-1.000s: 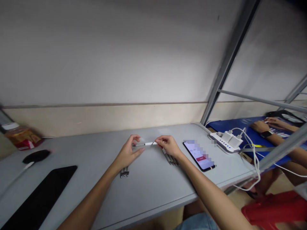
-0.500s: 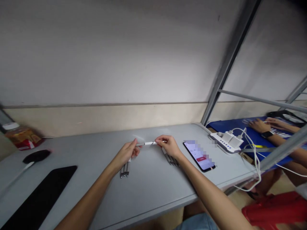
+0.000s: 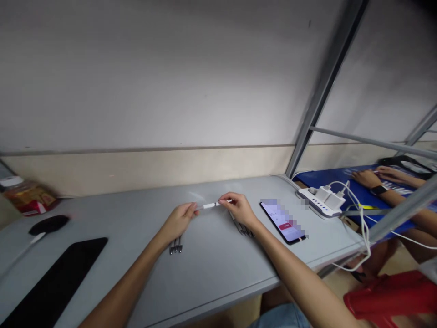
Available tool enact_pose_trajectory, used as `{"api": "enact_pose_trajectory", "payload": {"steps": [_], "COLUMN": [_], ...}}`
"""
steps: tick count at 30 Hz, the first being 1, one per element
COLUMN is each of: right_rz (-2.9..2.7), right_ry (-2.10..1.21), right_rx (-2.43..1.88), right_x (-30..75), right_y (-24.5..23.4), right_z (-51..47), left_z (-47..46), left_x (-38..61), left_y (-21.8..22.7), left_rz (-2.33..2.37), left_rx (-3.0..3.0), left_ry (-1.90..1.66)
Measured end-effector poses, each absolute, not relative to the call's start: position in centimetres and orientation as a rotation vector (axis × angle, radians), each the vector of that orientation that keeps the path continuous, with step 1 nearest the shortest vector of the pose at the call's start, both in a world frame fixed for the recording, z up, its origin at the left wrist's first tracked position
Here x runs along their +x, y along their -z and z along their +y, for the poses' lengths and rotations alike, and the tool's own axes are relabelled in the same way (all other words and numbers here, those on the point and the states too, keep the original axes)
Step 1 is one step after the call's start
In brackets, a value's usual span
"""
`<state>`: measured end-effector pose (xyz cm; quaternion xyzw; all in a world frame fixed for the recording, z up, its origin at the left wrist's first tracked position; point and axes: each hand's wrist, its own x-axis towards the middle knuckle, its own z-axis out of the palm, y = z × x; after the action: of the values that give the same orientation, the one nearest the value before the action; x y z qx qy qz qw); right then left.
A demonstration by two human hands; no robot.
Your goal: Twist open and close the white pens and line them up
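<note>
A thin white pen (image 3: 210, 205) is held level just above the grey table (image 3: 218, 269), between both my hands. My left hand (image 3: 180, 219) pinches its left end with closed fingers. My right hand (image 3: 238, 208) pinches its right end, fingers curled. Under my left wrist lie a few grey pens (image 3: 175, 246) side by side. Several more grey pens (image 3: 244, 229) lie under my right wrist.
A lit phone (image 3: 282, 221) lies right of my right hand. Further right are a white power strip (image 3: 319, 201) with chargers and cables, and another person's hands on a blue table (image 3: 368, 176). A black pad (image 3: 61, 278), a dark mouse (image 3: 48, 224) and a bottle (image 3: 25, 195) are at left.
My left hand's fingers were open by the pen's left end; they have closed onto it. The pen stays between the hands and my right hand has hardly moved.
</note>
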<state>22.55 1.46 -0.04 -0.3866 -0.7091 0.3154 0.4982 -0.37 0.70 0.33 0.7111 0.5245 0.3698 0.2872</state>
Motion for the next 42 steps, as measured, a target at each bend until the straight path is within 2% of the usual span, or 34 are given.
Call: {"api": "enact_pose_trajectory", "payload": {"steps": [4,9,14,20,25,32,42], "right_rz": [-1.733,-1.635,-1.274,-0.858,-0.667,-0.726,-0.793], "right_ry": [-0.902,-1.16,-1.472,-1.556,-1.746,-1.692,-1.639], "right_rx": [-0.927,-0.938,-0.786,-0.61,-0.437,-0.341,-0.355], "right_x": [22.3,21.9,21.9,22.7,23.5,23.6,23.7], "right_y": [0.1,0.2,0.0,-0.5,-0.6,-0.7,-0.6], "right_z": [1.2,1.0,1.3,1.9,2.0,1.9,2.2], "left_z": [0.0,-0.5,-0.4,-0.6,0.2,0.5,0.5], "left_x": [0.0,0.4,0.5,0.7,-0.1,-1.4,-1.2], "left_y": [-1.2,-1.8,-1.2,-1.2,-1.0,-0.8,-0.9], "left_rz": [1.46,1.503,1.46,1.312,1.541,2.107,2.183], "left_rx": [2.171,2.191,2.161,2.166,2.376,2.448,2.372], "left_ry": [-1.038,-1.055,-1.06,-0.963,-0.991,-0.642,-0.492]}}
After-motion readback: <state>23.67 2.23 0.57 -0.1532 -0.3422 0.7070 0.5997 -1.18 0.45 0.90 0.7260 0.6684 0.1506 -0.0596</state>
